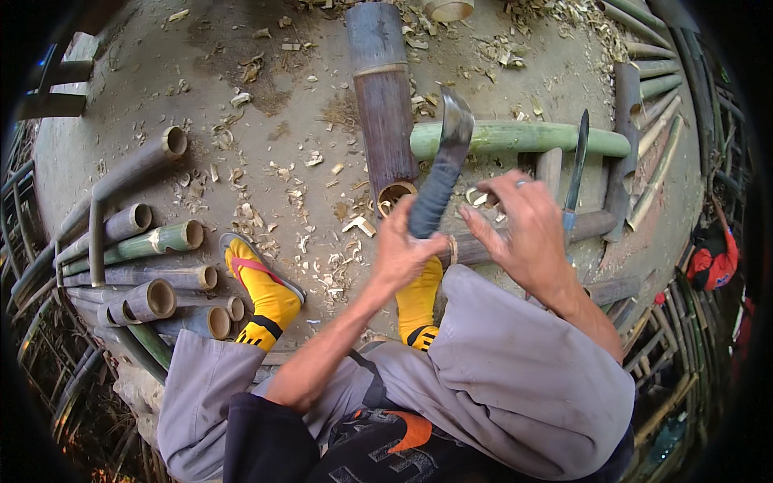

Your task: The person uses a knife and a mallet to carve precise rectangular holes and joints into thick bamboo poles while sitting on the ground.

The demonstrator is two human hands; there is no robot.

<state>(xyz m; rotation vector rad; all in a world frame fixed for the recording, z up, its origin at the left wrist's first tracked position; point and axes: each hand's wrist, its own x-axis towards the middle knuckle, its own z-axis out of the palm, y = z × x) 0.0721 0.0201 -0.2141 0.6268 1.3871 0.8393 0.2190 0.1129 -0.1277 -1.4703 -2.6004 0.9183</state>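
Note:
My left hand (400,251) is closed round the dark wrapped handle of a curved-blade knife (457,121). The knife points up and away from me, above the open near end of a thick dark bamboo tube (385,121). To its right hovers my right hand (527,233), fingers and thumb spread and nothing visibly gripped. A ring shows on one finger. A pale curled shaving (477,196) appears beside its fingertips; I cannot tell whether they touch. Beyond that hand a green bamboo pole (523,138) lies crosswise, its left end against the tube.
Another long knife (578,161) with a blue handle stands at the green pole. Cut bamboo tubes (149,303) are stacked at left. Wood shavings (250,217) litter the ground. My yellow-socked feet (270,294) flank the work. A person in red (714,258) is at far right.

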